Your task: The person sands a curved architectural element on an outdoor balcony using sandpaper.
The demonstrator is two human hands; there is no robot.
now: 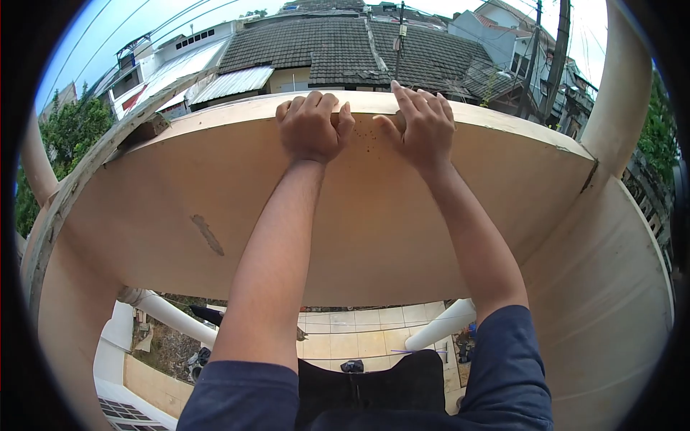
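Both my hands are on the top edge of a cream-coloured wall [215, 179] that spans the view. My left hand [313, 129] is curled over the ledge left of the middle, its fingers bent and closed round the edge. To its right, my right hand [422, 129] rests on the same ledge, fingers together over the top and thumb against the near face. A small gap with dark specks on the wall lies between the hands. My forearms reach up from dark blue sleeves. A grey patch marks the wall at left.
Tiled roofs [298, 47] and a utility pole [535, 54] stand beyond the wall. A round column [619, 93] rises at right. A rough-edged slab curves along the left. Far below are floor tiles [345, 321] and white pipes [442, 325].
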